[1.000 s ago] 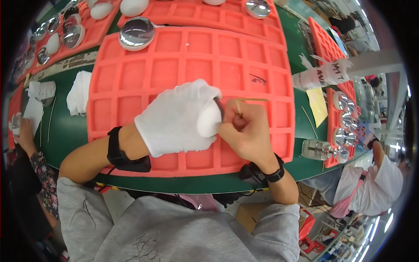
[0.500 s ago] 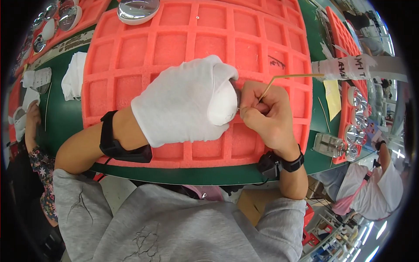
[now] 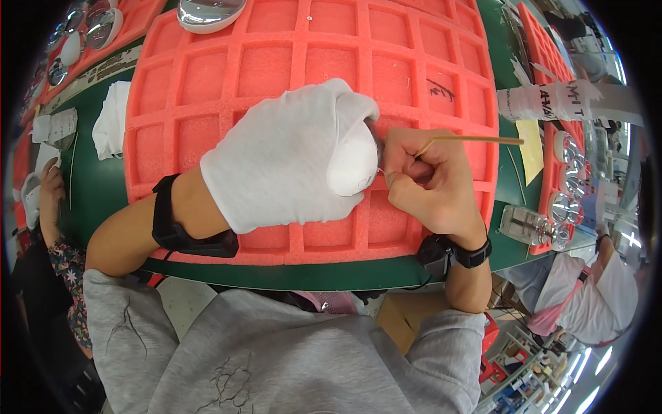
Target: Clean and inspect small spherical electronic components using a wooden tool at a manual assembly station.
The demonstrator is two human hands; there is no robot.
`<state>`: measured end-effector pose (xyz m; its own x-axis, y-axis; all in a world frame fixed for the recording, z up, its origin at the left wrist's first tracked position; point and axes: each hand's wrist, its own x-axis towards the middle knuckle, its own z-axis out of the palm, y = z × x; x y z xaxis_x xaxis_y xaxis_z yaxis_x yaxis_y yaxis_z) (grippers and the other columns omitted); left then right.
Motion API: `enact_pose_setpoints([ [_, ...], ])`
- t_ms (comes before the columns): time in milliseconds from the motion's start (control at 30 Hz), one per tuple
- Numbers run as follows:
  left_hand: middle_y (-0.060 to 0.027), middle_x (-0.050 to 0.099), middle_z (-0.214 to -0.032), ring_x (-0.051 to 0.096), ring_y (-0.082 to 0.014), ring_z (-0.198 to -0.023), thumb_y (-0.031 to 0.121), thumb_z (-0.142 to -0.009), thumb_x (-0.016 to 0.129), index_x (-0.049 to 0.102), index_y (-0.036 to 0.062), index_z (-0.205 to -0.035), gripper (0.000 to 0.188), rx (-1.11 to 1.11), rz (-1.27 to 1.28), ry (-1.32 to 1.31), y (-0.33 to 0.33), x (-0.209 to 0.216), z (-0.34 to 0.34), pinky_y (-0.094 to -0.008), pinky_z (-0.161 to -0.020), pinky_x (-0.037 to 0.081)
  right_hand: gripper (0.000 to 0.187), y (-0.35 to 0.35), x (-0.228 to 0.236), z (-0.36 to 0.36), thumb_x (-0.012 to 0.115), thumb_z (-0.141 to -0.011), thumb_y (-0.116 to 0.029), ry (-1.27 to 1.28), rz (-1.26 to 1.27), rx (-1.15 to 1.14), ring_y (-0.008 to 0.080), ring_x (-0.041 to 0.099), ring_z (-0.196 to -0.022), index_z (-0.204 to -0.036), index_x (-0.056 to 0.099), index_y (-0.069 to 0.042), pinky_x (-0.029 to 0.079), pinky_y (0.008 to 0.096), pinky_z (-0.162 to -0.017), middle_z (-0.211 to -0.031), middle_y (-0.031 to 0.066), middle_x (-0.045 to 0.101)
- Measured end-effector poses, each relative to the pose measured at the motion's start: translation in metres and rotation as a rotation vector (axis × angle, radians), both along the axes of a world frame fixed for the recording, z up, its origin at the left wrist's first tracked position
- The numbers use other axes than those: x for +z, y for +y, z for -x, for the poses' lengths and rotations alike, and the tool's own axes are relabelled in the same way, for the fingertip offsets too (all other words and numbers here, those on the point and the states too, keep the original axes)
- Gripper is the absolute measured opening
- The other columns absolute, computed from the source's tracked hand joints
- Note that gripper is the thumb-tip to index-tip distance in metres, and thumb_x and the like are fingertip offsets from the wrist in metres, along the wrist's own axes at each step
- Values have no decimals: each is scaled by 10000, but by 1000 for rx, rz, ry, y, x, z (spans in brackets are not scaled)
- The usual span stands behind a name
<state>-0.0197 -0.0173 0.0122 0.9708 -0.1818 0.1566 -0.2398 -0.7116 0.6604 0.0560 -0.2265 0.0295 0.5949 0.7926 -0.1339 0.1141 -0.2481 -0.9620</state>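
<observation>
My left hand (image 3: 279,162), in a white cloth glove, is closed around a white rounded cup-shaped piece (image 3: 353,165), apparently like the mirror-faced ones nearby. The piece's plain white side shows in the glove's opening; a dark, shiny strip of its other face shows at the right rim. Close beside that rim, my bare right hand (image 3: 431,176) pinches a thin yellowish bent stick (image 3: 476,139). Its long end sticks out to the right above the knuckles. A fine tip shows between the fingertips and the rim; whether it touches the piece I cannot tell.
Beneath my hands lies a red foam tray (image 3: 269,69) with square pockets, a mirrored dome (image 3: 209,12) at its far left. To the right stand a glass jar (image 3: 524,226), a yellow paper (image 3: 529,152) and a wrapped post (image 3: 552,101). Another person's hand (image 3: 52,183) is at the left.
My right hand has shifted slightly right, away from the white piece's rim. The stick's outer end has swung lower and now lies nearly level. My left hand keeps its grip with little movement.
</observation>
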Motion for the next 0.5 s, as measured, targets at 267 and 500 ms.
enact_pose_setpoints([
  [267, -94, 634, -1045, 673, -328, -907, 165, -636, 855, 601, 112, -1176, 599, -12, -34, -33, 0, -2, 0, -409, -769, 556, 67, -1, 1, -1, 555, -705, 48, -148, 46, 68, 15, 340, -559, -712, 506, 4, 230, 225, -500, -644, -31, 455],
  [500, -82, 630, -1047, 672, -314, -908, 167, -627, 862, 598, 123, -1204, 636, -13, -34, -15, 0, 2, 1, -410, -763, 556, 114, -3, 2, 0, 583, -690, 41, -175, 42, 53, 67, 297, -526, -704, 484, -15, 223, 265, -484, -588, 1, 359],
])
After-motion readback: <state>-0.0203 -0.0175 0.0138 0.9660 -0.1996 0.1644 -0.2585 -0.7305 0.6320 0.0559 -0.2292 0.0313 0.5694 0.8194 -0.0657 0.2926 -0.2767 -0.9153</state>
